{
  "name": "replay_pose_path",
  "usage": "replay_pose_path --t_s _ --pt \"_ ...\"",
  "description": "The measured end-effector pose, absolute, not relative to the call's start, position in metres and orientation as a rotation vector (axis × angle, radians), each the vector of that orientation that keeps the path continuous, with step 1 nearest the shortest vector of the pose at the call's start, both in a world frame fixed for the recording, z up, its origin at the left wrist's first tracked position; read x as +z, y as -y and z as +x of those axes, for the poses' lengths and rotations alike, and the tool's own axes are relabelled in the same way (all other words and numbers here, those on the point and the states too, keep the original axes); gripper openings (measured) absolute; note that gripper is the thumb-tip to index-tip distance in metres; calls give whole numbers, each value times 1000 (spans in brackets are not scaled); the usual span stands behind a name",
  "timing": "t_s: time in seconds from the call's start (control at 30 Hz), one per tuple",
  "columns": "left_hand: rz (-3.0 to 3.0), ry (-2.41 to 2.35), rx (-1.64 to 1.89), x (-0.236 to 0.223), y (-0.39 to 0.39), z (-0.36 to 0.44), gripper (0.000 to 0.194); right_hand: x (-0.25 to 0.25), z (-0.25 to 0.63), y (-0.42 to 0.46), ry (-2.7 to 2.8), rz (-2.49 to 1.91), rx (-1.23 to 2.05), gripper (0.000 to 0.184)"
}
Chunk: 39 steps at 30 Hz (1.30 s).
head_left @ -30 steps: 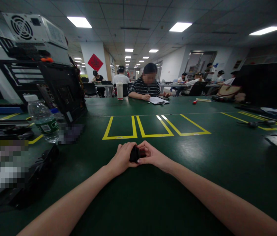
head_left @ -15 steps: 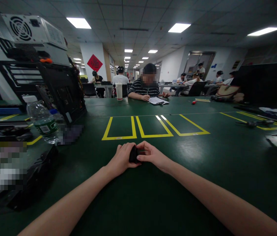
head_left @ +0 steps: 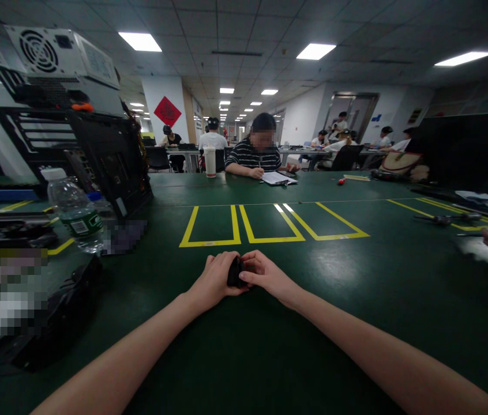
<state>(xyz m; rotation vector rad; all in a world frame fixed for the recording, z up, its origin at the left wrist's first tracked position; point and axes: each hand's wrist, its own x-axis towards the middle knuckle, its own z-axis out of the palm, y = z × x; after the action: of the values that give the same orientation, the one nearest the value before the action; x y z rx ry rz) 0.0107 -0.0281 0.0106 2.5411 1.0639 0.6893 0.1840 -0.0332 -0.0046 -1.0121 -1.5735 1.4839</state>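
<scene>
Table [head_left: 374, 305]: green, spreading near to far.
Left hand [head_left: 213, 280]: curled around left side of black object [head_left: 234, 272]; best held steady.
Right hand [head_left: 272, 278]: thumb and fingers pinching right side; best light.
Black object: near side, centre, between hands.

At left, green-labelled clear bottle [head_left: 80, 223] near a black panel [head_left: 97, 150], with a silver fan-grilled box [head_left: 60, 53] above. On the far side, white cup [head_left: 210, 162]; to its right, person in stripes [head_left: 246, 155] over a clipboard [head_left: 278, 178].
</scene>
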Motion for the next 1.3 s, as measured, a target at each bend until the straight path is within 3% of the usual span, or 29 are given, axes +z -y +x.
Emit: replay_pose_path --t_s 0.27,0.43,1.3 --pt "2571 -1101 701 3 23 11 55 0 189 32 1643 -898 1541 43" --pt "2568 -1072 705 7 26 10 53 -3 186 31 1587 -998 1494 31" --pt "2585 -1101 764 -5 19 12 58 -3 184 30 1606 -1008 1490 36"
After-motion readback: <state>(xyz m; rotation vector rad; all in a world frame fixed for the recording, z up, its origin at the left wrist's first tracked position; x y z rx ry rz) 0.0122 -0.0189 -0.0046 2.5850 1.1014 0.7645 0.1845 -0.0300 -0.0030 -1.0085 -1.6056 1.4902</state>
